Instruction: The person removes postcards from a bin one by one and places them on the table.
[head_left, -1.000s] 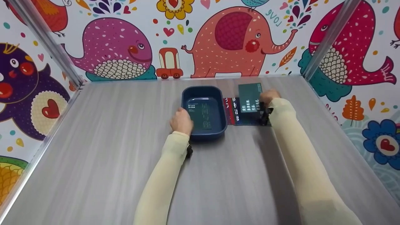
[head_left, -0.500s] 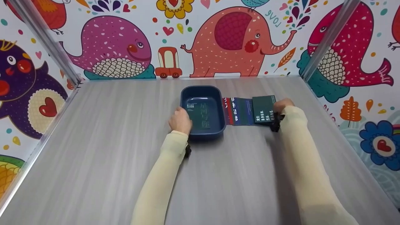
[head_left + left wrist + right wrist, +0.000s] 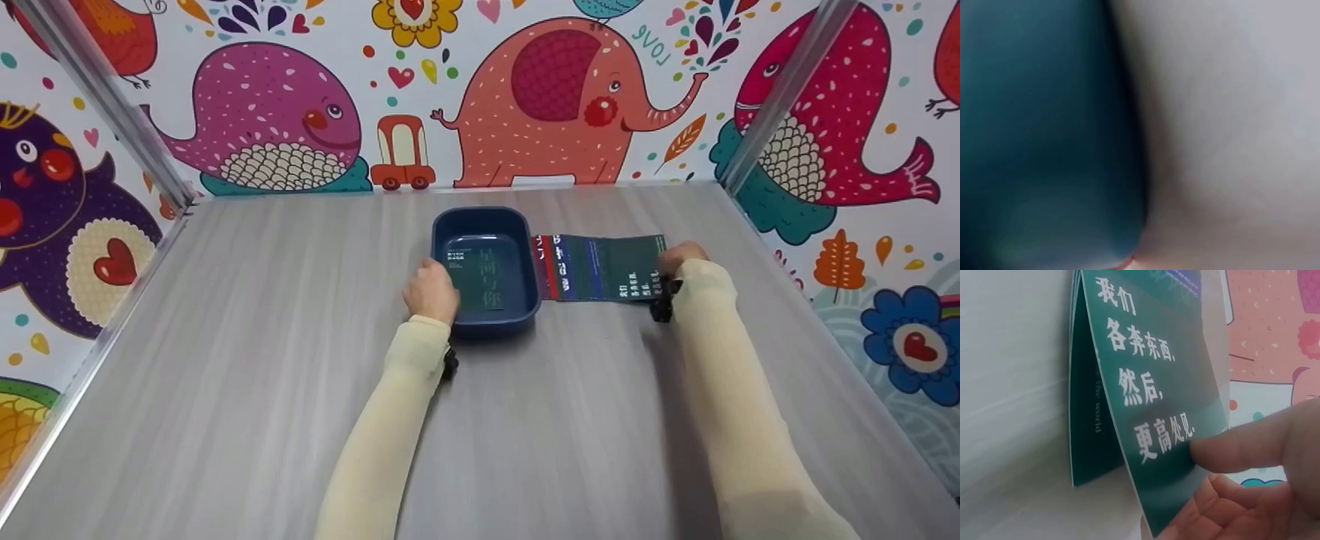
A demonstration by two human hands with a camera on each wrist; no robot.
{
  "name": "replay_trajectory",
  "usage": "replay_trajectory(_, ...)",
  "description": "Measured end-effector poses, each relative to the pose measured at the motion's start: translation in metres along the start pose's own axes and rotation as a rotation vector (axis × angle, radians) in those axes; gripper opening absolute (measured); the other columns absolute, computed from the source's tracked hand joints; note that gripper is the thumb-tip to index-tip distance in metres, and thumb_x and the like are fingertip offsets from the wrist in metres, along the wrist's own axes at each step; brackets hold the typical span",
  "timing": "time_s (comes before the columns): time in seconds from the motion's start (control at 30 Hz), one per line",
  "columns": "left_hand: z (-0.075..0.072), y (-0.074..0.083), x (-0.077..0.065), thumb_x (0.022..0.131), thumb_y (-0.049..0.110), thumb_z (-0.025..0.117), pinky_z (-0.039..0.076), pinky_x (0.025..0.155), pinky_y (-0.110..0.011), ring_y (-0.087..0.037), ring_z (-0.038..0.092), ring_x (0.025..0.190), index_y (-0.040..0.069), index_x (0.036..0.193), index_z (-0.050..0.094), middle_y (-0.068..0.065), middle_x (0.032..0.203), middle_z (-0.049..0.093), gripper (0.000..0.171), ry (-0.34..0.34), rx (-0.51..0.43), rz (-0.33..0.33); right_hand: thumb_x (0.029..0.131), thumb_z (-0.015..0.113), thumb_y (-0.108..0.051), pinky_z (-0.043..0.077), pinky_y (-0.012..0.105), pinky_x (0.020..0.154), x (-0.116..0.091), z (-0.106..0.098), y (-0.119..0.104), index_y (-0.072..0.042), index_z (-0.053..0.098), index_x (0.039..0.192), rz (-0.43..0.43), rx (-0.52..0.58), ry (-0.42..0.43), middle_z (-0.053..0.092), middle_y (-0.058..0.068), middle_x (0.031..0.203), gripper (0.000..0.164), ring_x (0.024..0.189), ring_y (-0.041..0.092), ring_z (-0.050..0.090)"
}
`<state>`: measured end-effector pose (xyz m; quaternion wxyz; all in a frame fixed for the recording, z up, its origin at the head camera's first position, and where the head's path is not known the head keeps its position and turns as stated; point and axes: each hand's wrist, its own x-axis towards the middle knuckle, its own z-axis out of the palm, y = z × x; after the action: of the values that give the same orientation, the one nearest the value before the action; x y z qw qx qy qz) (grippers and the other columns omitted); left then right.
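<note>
My left hand [image 3: 432, 291] grips the left wall of a dark blue rectangular container [image 3: 495, 328], which fills the left of the left wrist view as a blurred blue-green shape. On its floor lies a dark green card [image 3: 480, 281] with pale writing. To the right, my right hand [image 3: 681, 256] pinches a dark green card [image 3: 634, 262] by its right end, thumb [image 3: 1241, 444] on the face printed with white Chinese characters. The right wrist view shows this card slanting over another green card [image 3: 1086, 433]. Its left part overlaps a row of cards [image 3: 570, 270] with red and blue bands.
The row of cards extends from the container's right side along the grey wood-grain table [image 3: 262, 375]. A patterned back wall [image 3: 420, 90] with cartoon animals and metal corner posts [image 3: 784, 97] bound the table at the back and sides.
My right hand has moved right and nearer to me, lowering the green card from above the row to its right end. The left hand and the container have hardly moved.
</note>
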<state>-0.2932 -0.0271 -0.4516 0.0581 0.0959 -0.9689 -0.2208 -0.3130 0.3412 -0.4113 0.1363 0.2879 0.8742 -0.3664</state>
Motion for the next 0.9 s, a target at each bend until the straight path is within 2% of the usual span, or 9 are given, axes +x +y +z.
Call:
replay_trajectory(0.17, -0.001, 0.001, 0.0, 0.092, 0.012, 0.067, 0.057, 0.084, -0.05, -0.038, 0.072, 0.098, -0.006, 0.127, 0.056, -0.02, 0.108, 0.073, 0.04, -0.016, -0.007, -0.01, 0.091, 0.049, -0.011, 0.048, 0.037, 0.083, -0.005, 0.001, 0.001, 0.011, 0.054, 0.131, -0.03, -0.057, 0.023, 0.052, 0.017, 0.116, 0.045, 0.101, 0.029, 0.05)
replay_trajectory(0.3, -0.001, 0.002, 0.0, 0.092, 0.013, 0.068, 0.057, 0.086, -0.05, -0.038, 0.072, 0.1, -0.006, 0.128, 0.055, -0.02, 0.11, 0.072, 0.043, -0.033, -0.018, -0.023, 0.09, 0.052, -0.012, 0.047, 0.035, 0.075, 0.0, 0.002, 0.004, 0.01, 0.058, 0.126, -0.038, -0.091, 0.046, 0.054, 0.016, 0.109, 0.043, 0.095, 0.028, 0.051)
replay_trajectory(0.6, -0.001, 0.002, -0.002, 0.093, 0.011, 0.066, 0.057, 0.085, -0.049, -0.037, 0.072, 0.097, -0.006, 0.131, 0.054, -0.02, 0.108, 0.073, 0.044, -0.03, -0.01, -0.019, 0.093, 0.055, -0.007, 0.05, 0.041, 0.094, 0.0, 0.009, 0.008, 0.011, 0.056, 0.132, -0.025, -0.065, 0.121, 0.059, 0.023, 0.126, 0.043, 0.104, 0.031, 0.054)
replay_trajectory(0.9, -0.001, 0.002, -0.002, 0.095, 0.01, 0.063, 0.056, 0.087, -0.05, -0.038, 0.071, 0.099, -0.006, 0.13, 0.055, -0.02, 0.111, 0.071, 0.039, -0.027, -0.018, -0.025, 0.092, 0.057, -0.007, 0.051, 0.036, 0.081, -0.001, 0.013, 0.008, 0.012, 0.059, 0.126, -0.038, -0.129, 0.142, 0.06, 0.022, 0.118, 0.04, 0.096, 0.029, 0.057)
